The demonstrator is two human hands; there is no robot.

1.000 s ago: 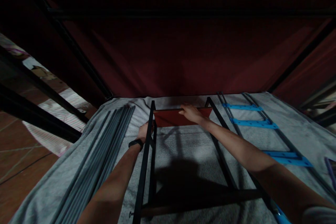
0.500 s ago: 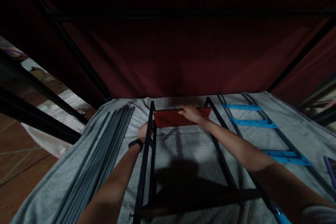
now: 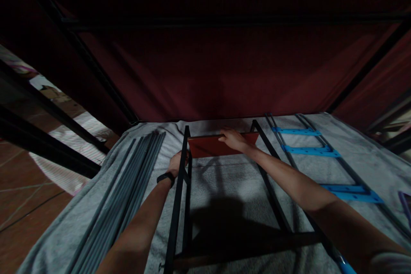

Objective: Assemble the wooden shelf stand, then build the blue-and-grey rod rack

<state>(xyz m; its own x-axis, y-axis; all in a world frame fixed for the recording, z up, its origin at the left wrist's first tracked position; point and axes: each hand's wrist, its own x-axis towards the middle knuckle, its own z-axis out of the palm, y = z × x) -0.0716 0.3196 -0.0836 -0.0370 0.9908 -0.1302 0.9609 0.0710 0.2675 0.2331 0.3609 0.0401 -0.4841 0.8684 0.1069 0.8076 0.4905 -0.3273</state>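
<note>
Over grey blanket (image 3: 221, 180), right hand (image 3: 233, 139) grips flat reddish board (image 3: 207, 147); left hand (image 3: 175, 163): grip unclear.

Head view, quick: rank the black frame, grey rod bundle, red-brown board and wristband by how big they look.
Largest to smallest, by overall outline:
1. Black frame
2. Grey rod bundle
3. Red-brown board
4. Wristband

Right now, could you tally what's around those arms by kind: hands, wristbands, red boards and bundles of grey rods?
Hands: 2, left hand and right hand
Black wristband: 1
Red board: 1
Grey rod bundle: 1
Total: 5
</note>
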